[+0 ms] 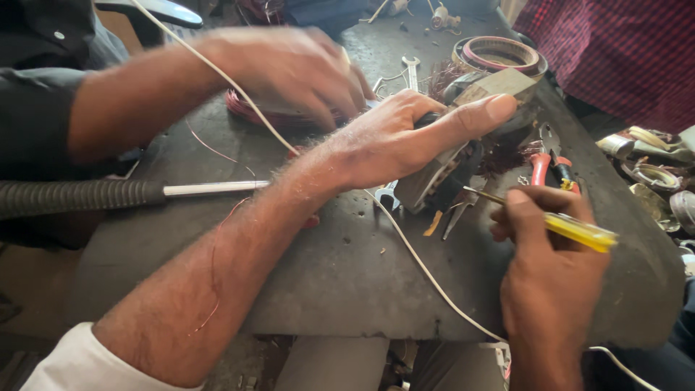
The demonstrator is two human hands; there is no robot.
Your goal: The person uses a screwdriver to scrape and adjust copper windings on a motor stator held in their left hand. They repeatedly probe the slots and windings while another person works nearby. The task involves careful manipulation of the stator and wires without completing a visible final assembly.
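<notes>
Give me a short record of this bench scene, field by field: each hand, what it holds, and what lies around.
left hand: grip closed over a motor stator, thumb stretched along its top
right hand: grip closed on a yellow screwdriver, tip toward the stator
other person's hand: blurred, on a red wire coil
bench: dark, worn
nearby: orange-handled pliers, spanner, white cable, ring part

Pliers [550, 168] right of stator [441, 174] on bench [340, 289]
</notes>
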